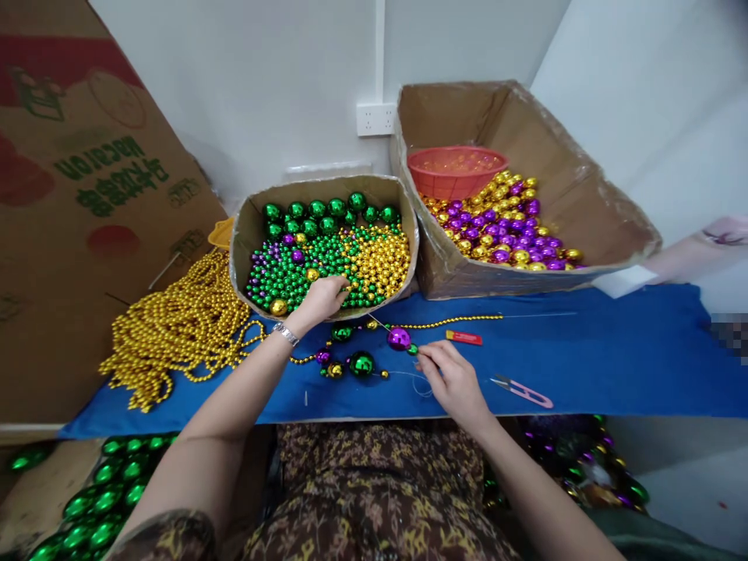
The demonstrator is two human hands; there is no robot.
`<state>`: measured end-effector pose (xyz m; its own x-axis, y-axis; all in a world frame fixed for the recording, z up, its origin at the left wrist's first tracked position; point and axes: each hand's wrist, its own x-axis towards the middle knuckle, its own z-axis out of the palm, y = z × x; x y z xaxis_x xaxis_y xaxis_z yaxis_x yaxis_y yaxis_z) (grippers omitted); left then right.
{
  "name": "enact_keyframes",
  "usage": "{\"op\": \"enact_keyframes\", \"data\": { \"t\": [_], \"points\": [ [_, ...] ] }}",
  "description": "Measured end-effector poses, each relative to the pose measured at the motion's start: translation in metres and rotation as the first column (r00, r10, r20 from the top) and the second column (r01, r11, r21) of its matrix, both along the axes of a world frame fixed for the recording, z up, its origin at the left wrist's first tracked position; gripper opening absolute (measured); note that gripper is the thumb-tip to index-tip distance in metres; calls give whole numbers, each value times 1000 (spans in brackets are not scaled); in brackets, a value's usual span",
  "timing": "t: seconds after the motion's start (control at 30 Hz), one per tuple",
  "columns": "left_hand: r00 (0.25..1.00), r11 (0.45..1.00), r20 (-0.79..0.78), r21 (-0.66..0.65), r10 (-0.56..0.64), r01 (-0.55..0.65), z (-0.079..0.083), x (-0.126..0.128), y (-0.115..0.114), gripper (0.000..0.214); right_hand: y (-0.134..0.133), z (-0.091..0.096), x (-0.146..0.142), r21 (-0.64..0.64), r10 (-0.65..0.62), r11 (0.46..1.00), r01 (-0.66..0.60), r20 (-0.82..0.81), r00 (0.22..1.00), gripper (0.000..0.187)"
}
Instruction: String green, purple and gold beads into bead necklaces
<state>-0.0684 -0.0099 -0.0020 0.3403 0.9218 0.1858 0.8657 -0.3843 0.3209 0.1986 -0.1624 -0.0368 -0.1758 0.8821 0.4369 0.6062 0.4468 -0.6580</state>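
Observation:
My left hand (322, 299) reaches over the front rim of a small cardboard box (241, 234) of green, gold and purple beads, its fingers curled among the beads. What it pinches is hidden. My right hand (449, 380) rests on the blue cloth (584, 358), fingers pinched on a thin needle or thread beside a small green bead. A large purple bead (399, 338) sits on that thread just left of my fingers. A strung line of small gold beads (449, 320) runs right from there. Loose green and purple balls (361, 364) lie between my hands.
A heap of gold bead strands (181, 323) lies at the left. A bigger carton (526, 132) at the right holds gold and purple balls and a red basket (456, 170). A red lighter (464, 338) and thread snips (523, 391) lie on the cloth. Green balls (105, 491) fill a box below.

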Motion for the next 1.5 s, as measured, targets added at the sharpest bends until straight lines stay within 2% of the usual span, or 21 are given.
{"op": "enact_keyframes", "data": {
  "t": [0.17, 0.3, 0.43, 0.53, 0.67, 0.8, 1.07, 1.23, 1.4, 1.5],
  "points": [
    [999, 998, -38, 41, 38, -37, 5, 2, 11, 23, 1, 0, 2, 18, -12, 1000, 12, 7, 1000, 16],
    [980, 978, -82, 119, 181, -170, 24, -12, 19, 28, 2, 0, 5, 39, -31, 999, 31, 8, 999, 14],
    [894, 892, -99, 174, 437, -417, 39, -56, 33, 33, 2, -2, 8, 68, -42, 997, 41, 14, 999, 13],
    [816, 843, -214, 133, 537, -520, 40, -98, 42, 35, 2, -5, 8, 64, -38, 997, 37, -1, 999, 13],
    [782, 848, -351, 79, 516, -524, 32, -136, 48, 33, 2, -8, 8, 66, -39, 997, 40, -10, 999, 13],
    [766, 863, -437, 53, 472, -502, 27, -149, 54, 33, 3, -10, 8, 62, -27, 998, 26, 6, 1000, 13],
    [739, 893, -574, -31, 351, -449, 22, -147, 71, 32, 7, -11, 2, 59, -29, 998, 28, 8, 1000, 14],
    [747, 917, -610, -81, 265, -391, 20, -147, 72, 33, 7, -8, -2, 31, -36, 999, 36, 7, 999, 16],
    [735, 914, -595, 2, 326, -405, 17, -144, 58, 37, 6, -4, -3, 30, -25, 999, 25, 9, 1000, 17],
    [767, 897, -481, 111, 426, -428, 18, -135, 44, 39, 5, -3, -3, 23, -14, 1000, 14, 7, 1000, 17]
  ]
}}
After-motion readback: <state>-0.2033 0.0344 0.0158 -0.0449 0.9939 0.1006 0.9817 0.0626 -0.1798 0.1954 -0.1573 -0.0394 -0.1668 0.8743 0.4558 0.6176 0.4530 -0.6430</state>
